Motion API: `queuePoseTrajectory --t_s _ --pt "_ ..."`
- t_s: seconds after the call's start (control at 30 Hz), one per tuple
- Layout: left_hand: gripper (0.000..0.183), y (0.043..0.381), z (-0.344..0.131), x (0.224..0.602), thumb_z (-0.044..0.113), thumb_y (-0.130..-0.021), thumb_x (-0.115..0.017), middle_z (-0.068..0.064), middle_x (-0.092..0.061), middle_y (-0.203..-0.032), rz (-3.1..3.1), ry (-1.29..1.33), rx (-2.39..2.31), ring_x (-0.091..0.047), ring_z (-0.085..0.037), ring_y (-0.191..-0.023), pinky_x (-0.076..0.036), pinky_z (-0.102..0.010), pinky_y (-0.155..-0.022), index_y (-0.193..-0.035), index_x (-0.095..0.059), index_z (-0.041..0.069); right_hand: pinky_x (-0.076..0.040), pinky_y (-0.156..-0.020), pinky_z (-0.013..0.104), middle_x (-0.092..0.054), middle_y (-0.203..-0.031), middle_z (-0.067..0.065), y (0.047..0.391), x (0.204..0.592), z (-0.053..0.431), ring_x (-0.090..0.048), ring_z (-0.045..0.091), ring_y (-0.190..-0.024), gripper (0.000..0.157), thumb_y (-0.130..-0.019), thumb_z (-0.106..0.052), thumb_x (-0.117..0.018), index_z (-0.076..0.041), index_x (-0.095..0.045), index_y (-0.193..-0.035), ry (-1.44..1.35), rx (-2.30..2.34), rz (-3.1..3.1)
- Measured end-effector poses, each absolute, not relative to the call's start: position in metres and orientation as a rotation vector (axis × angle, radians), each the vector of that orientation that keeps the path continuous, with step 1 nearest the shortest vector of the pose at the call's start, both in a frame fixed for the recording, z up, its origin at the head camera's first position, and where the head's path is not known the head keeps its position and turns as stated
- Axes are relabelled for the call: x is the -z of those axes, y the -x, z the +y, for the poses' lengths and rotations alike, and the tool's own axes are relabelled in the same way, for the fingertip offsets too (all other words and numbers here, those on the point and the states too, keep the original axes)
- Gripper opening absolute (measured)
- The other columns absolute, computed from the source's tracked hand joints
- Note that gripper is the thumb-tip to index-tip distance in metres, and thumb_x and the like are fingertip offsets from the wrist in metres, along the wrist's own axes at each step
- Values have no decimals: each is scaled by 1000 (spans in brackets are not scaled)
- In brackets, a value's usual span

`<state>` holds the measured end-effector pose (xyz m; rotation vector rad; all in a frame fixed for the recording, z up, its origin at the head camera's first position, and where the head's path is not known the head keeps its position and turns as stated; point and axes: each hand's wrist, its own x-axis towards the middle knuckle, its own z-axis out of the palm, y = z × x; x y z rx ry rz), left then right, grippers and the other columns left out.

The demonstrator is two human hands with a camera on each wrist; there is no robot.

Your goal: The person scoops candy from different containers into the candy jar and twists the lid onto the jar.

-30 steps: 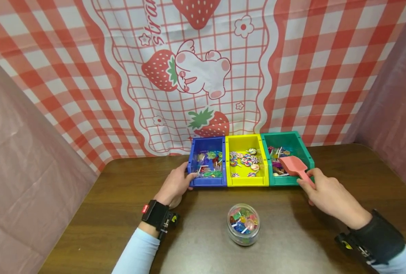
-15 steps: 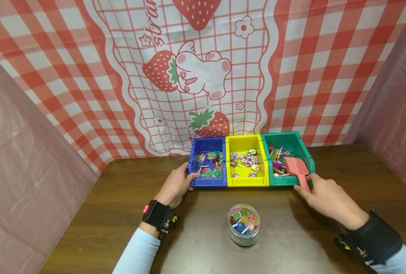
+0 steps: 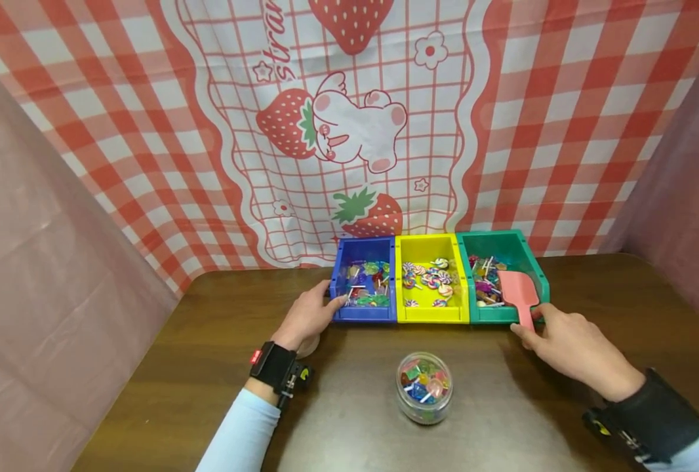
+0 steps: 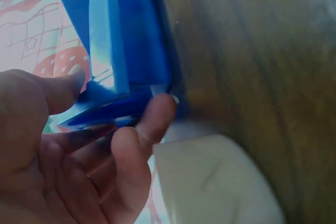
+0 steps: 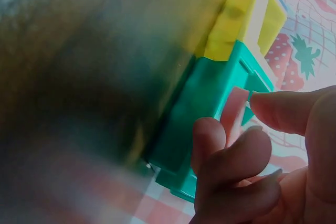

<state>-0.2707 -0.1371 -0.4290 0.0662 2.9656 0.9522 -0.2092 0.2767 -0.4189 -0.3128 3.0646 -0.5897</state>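
Observation:
In the head view, my left hand (image 3: 307,317) holds the front left corner of a blue bin (image 3: 363,316). The left wrist view shows its thumb on one side of the blue wall (image 4: 142,30) and fingers on the other. My right hand (image 3: 579,346) pinches the handle of a pink scoop (image 3: 518,287) at the front of a green bin (image 3: 499,316). The scoop's blade lies over the bin's right part, beside small toy candies and lollipops (image 3: 488,288). In the right wrist view, the handle end (image 5: 234,114) sits between thumb and fingers.
A yellow bin (image 3: 432,316) with swirl lollipops stands between the blue and green ones. A clear round jar (image 3: 424,410) full of colourful candies stands in front on the wooden table (image 3: 349,387). A checked strawberry cloth (image 3: 520,131) hangs behind. A pale rounded thing (image 4: 215,187) lies under my left hand.
The scoop has swung round in my right hand, its blade moving right and now pointing away. My left hand keeps its place on the blue bin. The head view has shifted slightly.

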Motion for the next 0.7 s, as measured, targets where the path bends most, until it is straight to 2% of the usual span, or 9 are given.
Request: queuePoseTrajectory --t_s 0.1,0.2,0.3,0.4,0.53,0.63,0.7 --pt "65 272 -136 427 62 -88 -41 -4 -56 -123 2985 -116 -881 -50 -18 -111 -39 -40 -92 -133 -47 15 -36 -46 33 -45 -60 0 206 412 282 -44 15 -52 80 -85 -61 -49 13 -44 -116 296 540 3087" --pt "67 269 -139 423 66 -89 -33 -3 -59 -114 2986 -152 -820 -53 -18 -106 -41 -40 -89 -127 -53 15 -36 -46 33 -46 -61 -1 202 406 283 -44 15 -53 85 -84 -67 -44 11 -43 -118 286 508 3119" --pt "65 263 -145 421 66 -90 -30 1 -61 -107 2995 -195 -725 -55 -17 -101 -42 -39 -86 -122 -57 17 -33 -44 32 -48 -59 -4 197 401 280 -42 14 -50 83 -83 -70 -41 6 -43 -118 281 537 3139" --pt "62 256 -152 421 64 -90 -33 2 -61 -107 3008 -285 -599 -55 -17 -102 -42 -39 -85 -121 -59 16 -30 -41 32 -46 -56 -6 192 397 273 -39 13 -45 75 -85 -67 -43 1 -44 -117 297 571 3190" --pt "63 244 -161 423 65 -85 -43 -2 -57 -117 3034 -360 -415 -48 -22 -110 -39 -41 -89 -122 -58 16 -28 -39 31 -37 -50 -4 186 397 261 -34 12 -41 62 -86 -59 -49 -4 -46 -114 372 607 3300" --pt "71 234 -168 424 69 -79 -50 -5 -49 -129 3037 -352 -327 -41 -25 -116 -39 -43 -90 -127 -55 17 -27 -39 30 -33 -49 -4 182 399 250 -32 11 -40 50 -85 -54 -55 -7 -48 -101 444 615 3364" --pt "75 227 -172 424 69 -75 -54 -6 -45 -132 3032 -365 -304 -39 -26 -117 -40 -44 -88 -129 -53 16 -27 -39 30 -33 -50 -5 180 400 242 -32 10 -41 48 -85 -52 -56 -7 -49 -99 488 615 3376"
